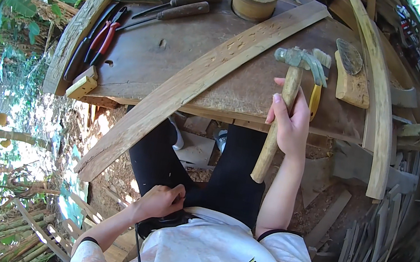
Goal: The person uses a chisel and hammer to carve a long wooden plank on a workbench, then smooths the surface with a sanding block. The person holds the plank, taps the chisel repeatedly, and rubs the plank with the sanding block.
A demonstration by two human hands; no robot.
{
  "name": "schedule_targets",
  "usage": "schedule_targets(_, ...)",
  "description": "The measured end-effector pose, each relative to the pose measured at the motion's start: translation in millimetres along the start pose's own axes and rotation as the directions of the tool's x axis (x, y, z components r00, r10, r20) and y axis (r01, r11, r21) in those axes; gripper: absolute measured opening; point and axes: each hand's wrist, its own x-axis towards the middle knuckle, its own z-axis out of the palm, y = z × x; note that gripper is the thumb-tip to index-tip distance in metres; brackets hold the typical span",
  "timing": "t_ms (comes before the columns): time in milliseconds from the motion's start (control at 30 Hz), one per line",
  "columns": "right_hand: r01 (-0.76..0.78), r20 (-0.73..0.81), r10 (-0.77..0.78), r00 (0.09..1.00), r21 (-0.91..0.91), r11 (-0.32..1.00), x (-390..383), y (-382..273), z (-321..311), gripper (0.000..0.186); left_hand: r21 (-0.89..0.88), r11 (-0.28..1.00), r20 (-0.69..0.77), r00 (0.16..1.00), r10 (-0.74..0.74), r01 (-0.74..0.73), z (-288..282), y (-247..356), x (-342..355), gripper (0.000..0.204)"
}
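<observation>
My right hand is wrapped around the wooden handle of a claw hammer, just below its metal head. The hammer is upright in the view over the workbench's near edge, its handle end hanging toward my right thigh. Behind the claw are a brush's pale bristles and its yellow handle, partly hidden. My left hand rests in my lap, fingers curled closed, with nothing showing in it, beside a black pouch. A long wooden board lies diagonally across the bench, its near end jutting past the edge.
On the workbench at left lie red-handled pliers, wooden-handled tools and a small wood block. A round wooden piece with a bolt stands at the back. Curved timber and scrap strips are at right.
</observation>
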Motion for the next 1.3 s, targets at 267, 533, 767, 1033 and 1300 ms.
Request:
schedule_targets(267, -0.015, 0.000, 0.015, 1.000, 0.016, 1.000, 0, -1, 1, 0.031, -0.032, 0.990, -0.098, 0.985, -0.142, 0.139, 2, -2, -30, 0.017)
schedule_targets(533, -0.015, 0.005, 0.015, 1.000, 0.022, 1.000, 1, -1, 0, 0.031, -0.114, 0.935, -0.154, 0.924, -0.349, 0.335, 5, -6, -66, 0.016)
schedule_targets(767, -0.030, 0.000, 0.030, 1.000, 0.022, 0.999, 0, -1, 1, 0.031, -0.098, 0.883, -0.143, 0.871, -0.470, 0.460, 5, -14, -92, 0.015)
schedule_targets(1033, 0.005, 0.005, -0.005, 1.000, 0.014, 1.000, 1, 0, 2, 0.030, -0.089, 0.961, -0.235, 0.932, -0.275, 0.261, -23, 4, -45, 0.015)
schedule_targets(1300, 0.028, 0.012, -0.028, 1.000, 0.006, 1.000, 3, 3, 0, 0.031, 0.185, 0.963, -0.547, 0.794, 0.266, -0.195, -140, 79, 10, 0.019)
